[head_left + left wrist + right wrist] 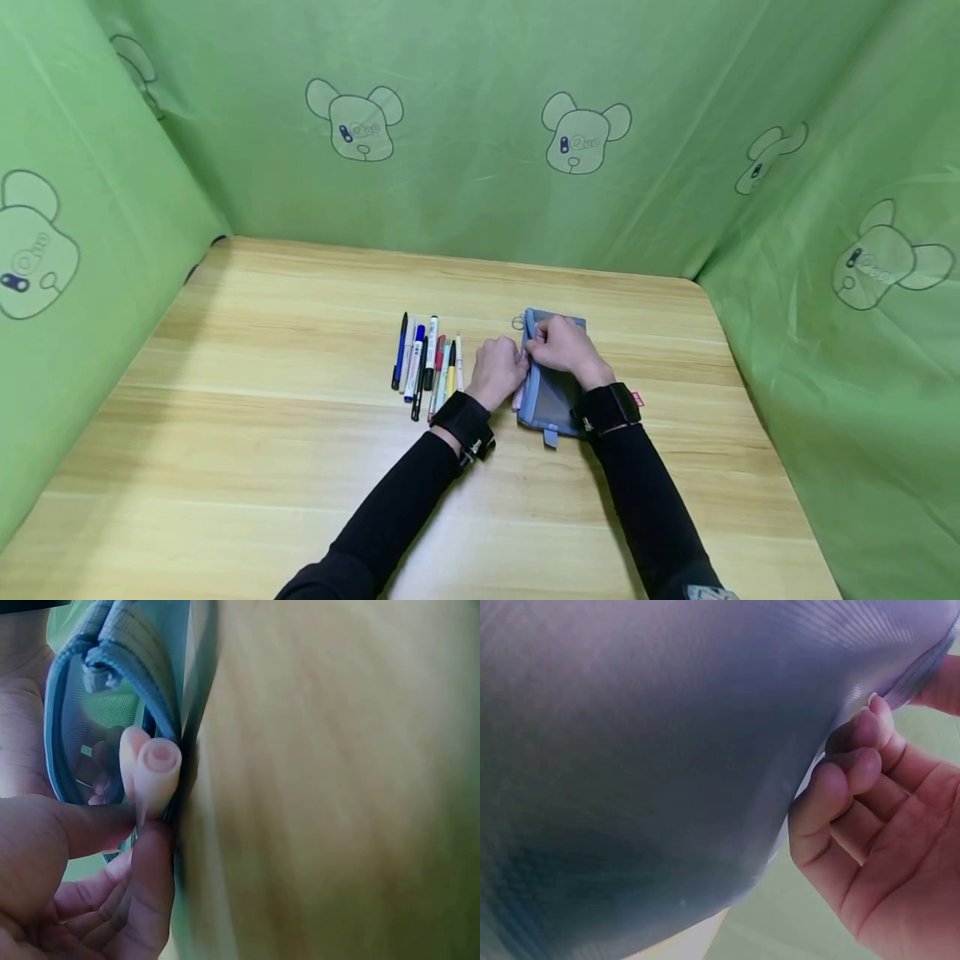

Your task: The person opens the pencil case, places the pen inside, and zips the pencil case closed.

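The step in hand looks like loading pens into the blue mesh pouch (553, 392), which lies on the bench (262, 433) right of centre. The left hand (497, 372) pinches a pink pen (150, 776) at the pouch mouth; the right hand (562, 346) curls its grip on the pouch's edge. Next, probably, the pen needs pushing fully in. More pens (427, 362) lie just left.

light wood-grain desk (285, 467), bright green cloth walls (465, 192) on three sides, cartoon bear heads (583, 140) printed all over, soft even light
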Available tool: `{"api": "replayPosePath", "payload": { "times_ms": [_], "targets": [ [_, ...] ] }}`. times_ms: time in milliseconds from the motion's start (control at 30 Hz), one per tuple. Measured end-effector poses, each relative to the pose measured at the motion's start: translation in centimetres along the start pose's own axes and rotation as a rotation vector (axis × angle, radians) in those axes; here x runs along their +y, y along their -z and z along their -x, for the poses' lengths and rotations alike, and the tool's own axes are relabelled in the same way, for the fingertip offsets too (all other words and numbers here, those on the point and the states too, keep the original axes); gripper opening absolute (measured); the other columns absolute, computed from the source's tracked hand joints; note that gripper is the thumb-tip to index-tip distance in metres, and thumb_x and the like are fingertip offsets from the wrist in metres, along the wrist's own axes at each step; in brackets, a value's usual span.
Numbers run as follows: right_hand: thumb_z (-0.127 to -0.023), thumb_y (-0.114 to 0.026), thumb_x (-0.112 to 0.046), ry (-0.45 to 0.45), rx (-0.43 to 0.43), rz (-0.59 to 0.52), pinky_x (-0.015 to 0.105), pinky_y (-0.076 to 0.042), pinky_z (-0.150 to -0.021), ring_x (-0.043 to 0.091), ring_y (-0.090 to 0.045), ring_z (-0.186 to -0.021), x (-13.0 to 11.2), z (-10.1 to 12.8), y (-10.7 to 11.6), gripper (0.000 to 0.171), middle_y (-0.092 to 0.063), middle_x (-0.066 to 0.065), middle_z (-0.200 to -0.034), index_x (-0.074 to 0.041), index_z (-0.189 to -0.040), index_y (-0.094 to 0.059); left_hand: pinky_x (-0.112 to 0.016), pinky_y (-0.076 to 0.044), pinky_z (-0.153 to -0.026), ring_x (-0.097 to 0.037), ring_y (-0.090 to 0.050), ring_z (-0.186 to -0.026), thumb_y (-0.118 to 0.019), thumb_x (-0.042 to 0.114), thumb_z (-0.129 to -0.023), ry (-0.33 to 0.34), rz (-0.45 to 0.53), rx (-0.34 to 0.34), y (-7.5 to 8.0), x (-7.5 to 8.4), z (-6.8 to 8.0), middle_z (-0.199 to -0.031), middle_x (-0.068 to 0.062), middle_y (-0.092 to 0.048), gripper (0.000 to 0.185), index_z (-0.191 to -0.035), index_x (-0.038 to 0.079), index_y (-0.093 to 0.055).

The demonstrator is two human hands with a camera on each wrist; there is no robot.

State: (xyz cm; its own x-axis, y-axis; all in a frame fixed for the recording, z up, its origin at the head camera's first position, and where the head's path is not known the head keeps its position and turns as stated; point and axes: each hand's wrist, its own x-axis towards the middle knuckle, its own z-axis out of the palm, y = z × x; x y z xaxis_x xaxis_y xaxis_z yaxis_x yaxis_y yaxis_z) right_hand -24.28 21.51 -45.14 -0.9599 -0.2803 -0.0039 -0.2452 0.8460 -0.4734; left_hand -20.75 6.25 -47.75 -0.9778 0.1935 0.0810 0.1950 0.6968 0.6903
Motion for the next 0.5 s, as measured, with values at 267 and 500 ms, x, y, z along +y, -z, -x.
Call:
{"api": "replayPosePath", "payload": {
  "times_ms": [267,500],
  "targets": [
    [-0.085,-0.064,-0.018,-0.015,-0.006,0.000,0.027,-0.037,-0.057,0.014,-0.048,-0.056,0.04,0.04,0.02,0.026,-0.048,-0.004,-0.059,-0.016,-0.062,-0.051,-0.022,-0.029,-0.053,-0.012,-0.044,-0.054,-0.068,0.005,-0.086,-0.030,0.037,-0.054,0.10,0.27,0.03,-0.058,0.006,-0.040,0.031,-0.065,0.013,-0.048],
    [-0.085,-0.064,-0.019,-0.016,-0.006,0.000,0.027,-0.036,-0.056,0.014,-0.047,-0.055,0.08,0.18,0.10,0.027,-0.047,-0.004,-0.059,-0.016,-0.062,-0.050,-0.019,-0.036,-0.055,-0.011,-0.052,-0.060,-0.065,-0.001,-0.080,-0.015,0.073,-0.106,0.37,0.45,0.20,-0.065,0.002,-0.057,0.011,-0.074,0.009,-0.065]
  ]
}}
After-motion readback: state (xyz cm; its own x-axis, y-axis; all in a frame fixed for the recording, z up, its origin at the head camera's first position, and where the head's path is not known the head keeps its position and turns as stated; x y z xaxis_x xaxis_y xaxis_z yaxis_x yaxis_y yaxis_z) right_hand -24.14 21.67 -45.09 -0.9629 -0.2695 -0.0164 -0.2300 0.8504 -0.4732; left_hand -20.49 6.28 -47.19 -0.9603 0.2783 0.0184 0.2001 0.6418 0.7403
